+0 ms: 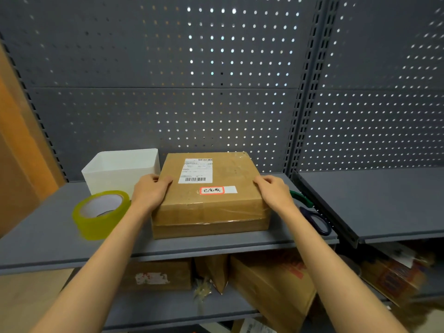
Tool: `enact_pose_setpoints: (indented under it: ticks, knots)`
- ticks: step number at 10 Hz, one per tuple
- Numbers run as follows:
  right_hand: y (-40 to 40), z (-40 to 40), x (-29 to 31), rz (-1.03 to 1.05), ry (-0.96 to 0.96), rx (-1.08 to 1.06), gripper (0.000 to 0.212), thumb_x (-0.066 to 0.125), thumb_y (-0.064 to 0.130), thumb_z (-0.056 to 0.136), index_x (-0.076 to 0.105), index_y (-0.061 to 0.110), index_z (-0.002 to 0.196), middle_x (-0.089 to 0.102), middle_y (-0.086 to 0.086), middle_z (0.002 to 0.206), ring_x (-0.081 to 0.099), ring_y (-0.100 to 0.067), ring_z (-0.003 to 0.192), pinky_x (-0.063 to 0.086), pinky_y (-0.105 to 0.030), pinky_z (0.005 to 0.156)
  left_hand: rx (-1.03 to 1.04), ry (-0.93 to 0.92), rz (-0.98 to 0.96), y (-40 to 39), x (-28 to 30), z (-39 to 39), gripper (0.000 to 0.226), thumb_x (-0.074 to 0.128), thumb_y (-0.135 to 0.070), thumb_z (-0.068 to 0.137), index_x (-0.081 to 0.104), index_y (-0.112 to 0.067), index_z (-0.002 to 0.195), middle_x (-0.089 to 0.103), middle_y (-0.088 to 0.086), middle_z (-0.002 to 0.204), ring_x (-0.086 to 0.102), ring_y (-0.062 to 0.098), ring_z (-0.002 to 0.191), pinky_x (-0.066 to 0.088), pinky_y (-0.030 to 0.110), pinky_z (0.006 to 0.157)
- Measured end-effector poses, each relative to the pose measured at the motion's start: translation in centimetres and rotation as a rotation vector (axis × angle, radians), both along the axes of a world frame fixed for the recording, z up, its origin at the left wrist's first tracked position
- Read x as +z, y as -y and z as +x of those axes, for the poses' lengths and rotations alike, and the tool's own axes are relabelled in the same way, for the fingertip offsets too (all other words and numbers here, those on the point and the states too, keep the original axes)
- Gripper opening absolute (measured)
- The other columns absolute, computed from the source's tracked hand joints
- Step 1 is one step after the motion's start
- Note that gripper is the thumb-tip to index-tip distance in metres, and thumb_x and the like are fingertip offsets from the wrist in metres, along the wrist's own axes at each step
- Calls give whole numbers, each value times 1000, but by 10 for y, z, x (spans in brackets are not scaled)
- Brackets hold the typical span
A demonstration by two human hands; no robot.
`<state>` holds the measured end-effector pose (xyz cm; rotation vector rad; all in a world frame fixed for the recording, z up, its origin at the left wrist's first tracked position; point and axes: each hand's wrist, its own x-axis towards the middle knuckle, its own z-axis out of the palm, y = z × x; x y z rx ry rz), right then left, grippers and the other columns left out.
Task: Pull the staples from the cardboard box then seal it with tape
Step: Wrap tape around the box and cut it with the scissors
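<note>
Both hands, left hand [150,191] at nine o'clock and right hand [274,192] at three, have their fingers curled gripping the cardboard box [209,195], probably to reposition it on the shelf [48,236], with the tape roll [101,213] near.

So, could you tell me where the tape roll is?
In the head view, the tape roll sits on the shelf left of the cardboard box, before the white bin.

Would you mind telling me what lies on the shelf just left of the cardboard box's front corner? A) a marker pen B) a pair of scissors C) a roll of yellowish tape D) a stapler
C: the roll of yellowish tape lies left of the cardboard box, beside the left hand.
</note>
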<state>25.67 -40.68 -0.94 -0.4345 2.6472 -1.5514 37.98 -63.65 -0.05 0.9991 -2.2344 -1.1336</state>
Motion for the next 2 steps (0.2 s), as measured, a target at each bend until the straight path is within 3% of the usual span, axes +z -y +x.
enact_pose_setpoints:
  ticks: [1, 2]
  knots:
    - [-3, 1, 1, 70, -112, -54, 35, 48, 35, 92, 60, 15, 116, 64, -2, 107, 53, -15, 90, 41, -30, 75, 11, -17, -253, -1, 2, 2, 38, 52, -30, 92, 56, -7, 123, 61, 12, 123, 56, 30, 107, 42, 35, 82]
    - [-11, 10, 14, 157, -268, -89, 33, 47, 30, 92, 59, 14, 119, 65, -4, 112, 58, -22, 101, 47, -33, 83, 13, -11, -512, -10, 14, 10, 35, 51, -26, 92, 56, -10, 123, 60, 11, 123, 56, 31, 109, 44, 38, 82]
